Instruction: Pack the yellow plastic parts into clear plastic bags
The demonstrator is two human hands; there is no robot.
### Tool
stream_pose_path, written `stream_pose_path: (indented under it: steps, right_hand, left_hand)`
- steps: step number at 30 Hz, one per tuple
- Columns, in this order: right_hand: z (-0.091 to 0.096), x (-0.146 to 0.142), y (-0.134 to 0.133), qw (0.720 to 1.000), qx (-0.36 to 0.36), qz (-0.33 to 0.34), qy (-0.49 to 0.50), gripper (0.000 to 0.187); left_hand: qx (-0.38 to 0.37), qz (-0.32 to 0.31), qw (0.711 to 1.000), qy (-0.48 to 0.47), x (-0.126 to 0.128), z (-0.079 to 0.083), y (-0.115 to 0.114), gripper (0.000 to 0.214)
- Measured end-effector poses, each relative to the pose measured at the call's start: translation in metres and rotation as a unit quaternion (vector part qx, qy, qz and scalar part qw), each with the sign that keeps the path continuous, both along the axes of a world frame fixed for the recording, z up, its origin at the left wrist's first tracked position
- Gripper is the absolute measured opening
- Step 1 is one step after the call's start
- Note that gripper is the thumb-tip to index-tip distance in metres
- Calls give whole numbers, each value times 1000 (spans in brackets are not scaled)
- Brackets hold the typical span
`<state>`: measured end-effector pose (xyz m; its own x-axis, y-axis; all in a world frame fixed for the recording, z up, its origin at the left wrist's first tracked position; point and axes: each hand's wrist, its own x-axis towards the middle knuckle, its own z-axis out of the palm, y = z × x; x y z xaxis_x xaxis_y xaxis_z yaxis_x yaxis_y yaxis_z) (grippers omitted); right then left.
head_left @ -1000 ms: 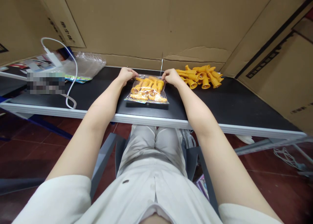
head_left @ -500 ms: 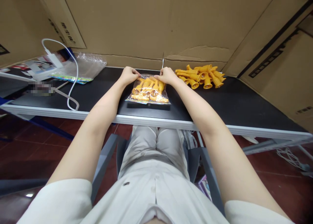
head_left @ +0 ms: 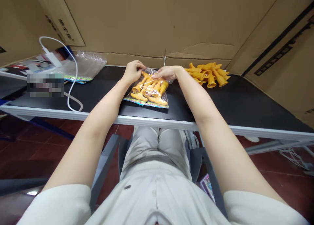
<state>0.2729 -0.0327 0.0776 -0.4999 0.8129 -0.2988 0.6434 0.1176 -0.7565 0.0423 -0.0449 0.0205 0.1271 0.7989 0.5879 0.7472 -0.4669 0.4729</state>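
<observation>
A clear plastic bag [head_left: 148, 91] filled with several orange plastic horn-shaped pieces lies on the black table [head_left: 233, 104] in front of me. My left hand [head_left: 132, 71] is closed, pinching the bag's far left top edge. My right hand [head_left: 166, 72] lies across the bag's top edge with its fingers pressed together on the plastic. A colourful card shows along the bag's near edge.
A loose pile of the same orange pieces [head_left: 209, 74] sits at the back right of the table. At the back left lie empty clear bags [head_left: 83, 66], a white charger with its cable [head_left: 71, 87] and printed papers. Cardboard walls [head_left: 152, 22] close off the back and right.
Both hands have come closer together along the bag's top edge. The right hand slid left over the bag and the top edge has bunched up.
</observation>
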Motion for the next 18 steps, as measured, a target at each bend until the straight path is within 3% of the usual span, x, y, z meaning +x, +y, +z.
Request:
stream_pose_path:
  steps: [6, 10, 13, 16, 18]
  right_hand:
    - [-8, -1, -9, 993, -43, -63, 86, 19]
    - [-6, 13, -10, 978, -52, -87, 184, 12]
    - [6, 36, -13, 956, -18, -133, 262, 9]
    - [22, 73, -13, 923, 23, -170, 345, 18]
    - [29, 106, -4, 895, 109, -210, 379, 26]
  left_hand:
    - [38, -8, 999, -22, -3, -4, 6, 41]
    - [45, 42, 996, -67, -17, -5, 10, 45]
    - [23, 86, 993, -72, -27, -5, 8, 42]
    - [0, 107, 992, -62, -31, -7, 4, 40]
    - [-10, 108, 992, -59, -30, -9, 2, 41]
